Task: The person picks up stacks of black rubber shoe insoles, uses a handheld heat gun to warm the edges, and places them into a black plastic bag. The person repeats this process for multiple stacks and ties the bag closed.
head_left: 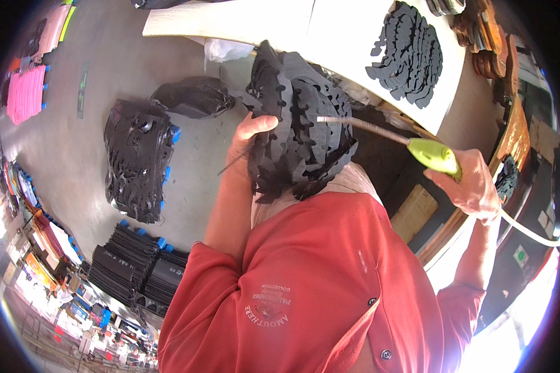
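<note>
My left hand grips a thick bundle of black sheet pieces with notched, scalloped edges, its thumb lying over the near side. The bundle is fanned out in front of my red shirt. In my right hand is a lime-green air blow gun with a long thin nozzle. A pale hose runs from its rear past my wrist. The nozzle's tip points left and lies at the bundle's right part; I cannot tell whether it touches.
A white table ahead carries stacked black cut pieces. On the floor at left are a black stack, a black plastic bag and more black stacks. Pink sheets lie further left. Wooden-looking shapes stand far right.
</note>
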Available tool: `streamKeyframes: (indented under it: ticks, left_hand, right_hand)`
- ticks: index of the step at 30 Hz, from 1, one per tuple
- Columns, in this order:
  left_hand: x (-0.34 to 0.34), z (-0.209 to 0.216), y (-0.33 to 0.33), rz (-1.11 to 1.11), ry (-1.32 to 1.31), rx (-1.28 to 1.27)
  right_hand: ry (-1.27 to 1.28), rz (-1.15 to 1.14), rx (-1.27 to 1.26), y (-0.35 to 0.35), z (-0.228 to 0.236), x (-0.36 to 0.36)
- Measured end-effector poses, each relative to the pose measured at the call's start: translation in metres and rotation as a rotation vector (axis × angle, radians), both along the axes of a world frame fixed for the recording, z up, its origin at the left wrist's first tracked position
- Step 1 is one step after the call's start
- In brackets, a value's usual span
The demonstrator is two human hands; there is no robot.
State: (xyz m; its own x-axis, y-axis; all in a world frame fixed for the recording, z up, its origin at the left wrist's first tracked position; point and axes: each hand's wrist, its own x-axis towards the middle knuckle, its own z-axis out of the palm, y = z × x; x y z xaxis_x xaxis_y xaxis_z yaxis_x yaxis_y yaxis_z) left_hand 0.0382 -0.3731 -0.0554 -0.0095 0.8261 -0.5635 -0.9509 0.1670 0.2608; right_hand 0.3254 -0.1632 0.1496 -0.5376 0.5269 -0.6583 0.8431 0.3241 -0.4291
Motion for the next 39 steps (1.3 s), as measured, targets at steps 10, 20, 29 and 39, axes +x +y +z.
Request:
streamKeyframes:
  ticks: [10,20,29,39]
  left_hand:
    - [-0.007,-0.031,-0.022,0.062,-0.019,0.031]
    - [-0.007,-0.024,-0.023,-0.013,-0.023,0.085]
    - [-0.002,-0.018,-0.029,-0.043,-0.025,0.045]
    - [0.003,-0.006,-0.033,0.027,-0.030,0.065]
  right_hand:
    - [-0.001,0.132,-0.122,0.003,0.013,0.009]
    - [-0.009,0.159,-0.249,-0.012,0.010,0.023]
    - [0.030,0.053,0.031,-0.011,0.017,0.036]
    - [0.022,-0.024,0.121,-0.017,0.008,0.030]
